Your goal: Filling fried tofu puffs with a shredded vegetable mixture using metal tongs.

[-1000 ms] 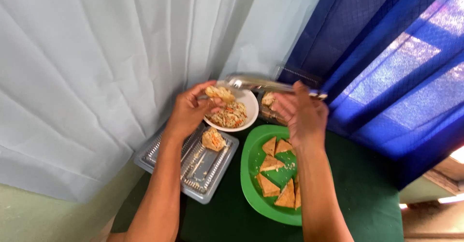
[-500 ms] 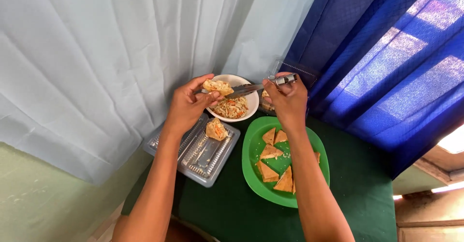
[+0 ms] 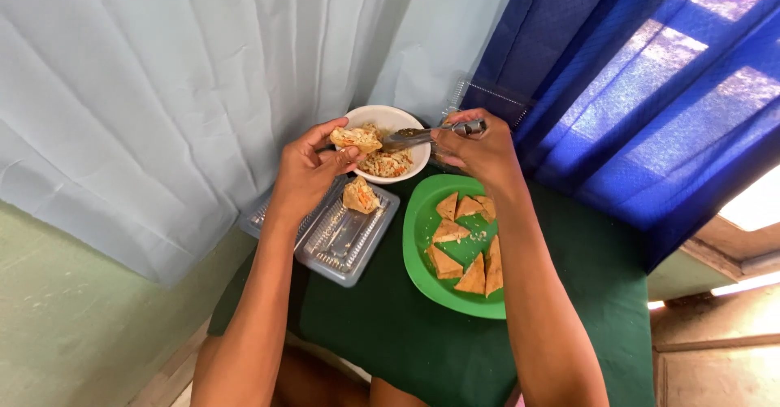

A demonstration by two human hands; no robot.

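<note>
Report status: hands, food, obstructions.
Left hand holds a stuffed tofu piece over the white bowl. Right hand grips a metal spoon, tip at the filling. Nothing obstructs.

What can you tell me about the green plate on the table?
The green plate is round, plastic-looking, with a raised rim, and lies flat on the dark green tablecloth beside a clear plastic tray. It holds several golden-brown fried triangles and crumbs. The right forearm crosses above its far edge; neither hand touches it.
</note>
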